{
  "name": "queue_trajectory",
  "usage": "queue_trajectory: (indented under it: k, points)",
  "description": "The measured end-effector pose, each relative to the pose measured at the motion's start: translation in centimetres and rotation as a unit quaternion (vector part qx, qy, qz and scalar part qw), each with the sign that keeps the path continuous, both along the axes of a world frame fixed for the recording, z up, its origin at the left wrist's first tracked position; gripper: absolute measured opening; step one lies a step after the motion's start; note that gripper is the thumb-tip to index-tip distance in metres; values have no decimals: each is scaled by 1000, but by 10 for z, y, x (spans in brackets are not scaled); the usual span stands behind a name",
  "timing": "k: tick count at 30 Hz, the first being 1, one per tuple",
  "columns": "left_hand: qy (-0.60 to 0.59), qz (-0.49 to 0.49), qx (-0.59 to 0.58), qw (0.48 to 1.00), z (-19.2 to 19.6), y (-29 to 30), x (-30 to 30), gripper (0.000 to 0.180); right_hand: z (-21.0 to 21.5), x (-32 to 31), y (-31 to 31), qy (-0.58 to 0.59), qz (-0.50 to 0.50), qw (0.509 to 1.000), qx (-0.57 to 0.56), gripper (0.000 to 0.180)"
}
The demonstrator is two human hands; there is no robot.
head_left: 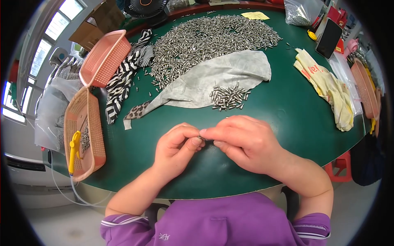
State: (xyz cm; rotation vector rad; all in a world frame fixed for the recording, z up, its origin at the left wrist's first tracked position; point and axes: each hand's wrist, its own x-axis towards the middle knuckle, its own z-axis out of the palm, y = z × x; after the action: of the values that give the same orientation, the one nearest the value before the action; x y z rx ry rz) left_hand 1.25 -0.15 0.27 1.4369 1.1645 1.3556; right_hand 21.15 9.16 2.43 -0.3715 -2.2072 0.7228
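My left hand [175,148] and my right hand [248,138] meet over the near part of the green table [283,119]. Between their fingertips is a small silvery metal part [201,138], mostly covered by the fingers. Both hands pinch at it, thumbs against index fingers. Just beyond them, a small pile of short metal cylinders [230,97] rests on the near edge of a grey cloth [234,67]. Behind that cloth spreads a large heap of the same kind of cylinders [205,39].
On the left stand two pink plastic baskets [102,57], [98,139], the nearer one with a yellow air blow gun [74,153] at its rim. A zebra-striped cloth [123,84] lies alongside. To the right are a yellowish cloth [324,88] and a phone [329,39]. A fan [144,6] stands behind.
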Motion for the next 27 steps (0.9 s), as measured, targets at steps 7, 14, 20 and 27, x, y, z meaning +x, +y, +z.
queue_trajectory:
  k: [7, 14, 20, 27]
  points:
    - [-33, -36, -55, 997, 6, -2, -1, 7, 5, 3, -1, -63, -59, 987, 134, 36]
    - [-71, -34, -36, 996, 5, -3, -2, 7, 8, 0, 0, 16, -89, 992, 88, 47]
    - [-125, -29, -10, 992, 4, -2, -1, 9, 4, 6, -5, -73, -24, 987, 144, 56]
    - [-147, -34, -11, 989, -1, -3, -4, 12, 10, 4, -3, -64, -25, 987, 143, 41]
